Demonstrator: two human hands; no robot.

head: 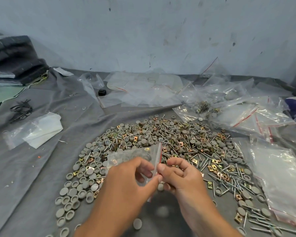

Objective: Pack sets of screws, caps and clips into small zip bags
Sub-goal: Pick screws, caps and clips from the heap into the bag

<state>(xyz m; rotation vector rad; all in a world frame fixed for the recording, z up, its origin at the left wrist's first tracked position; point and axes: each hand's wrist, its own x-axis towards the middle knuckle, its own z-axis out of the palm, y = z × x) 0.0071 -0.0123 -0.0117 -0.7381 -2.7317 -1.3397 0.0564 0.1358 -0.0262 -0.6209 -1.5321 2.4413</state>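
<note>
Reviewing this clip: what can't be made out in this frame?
- Small zip bag: contents blurred in the head view, so parts can't be counted.
- Zip strip: whether sealed is hidden by left hand and right hand pinching it.
- Filled bags at the back: too small to check.
- Bag stack: cut by right edge.

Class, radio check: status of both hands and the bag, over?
Left hand and right hand both pinching small zip bag at its red strip. Bag above the pile of parts. Nothing blocking.
</note>
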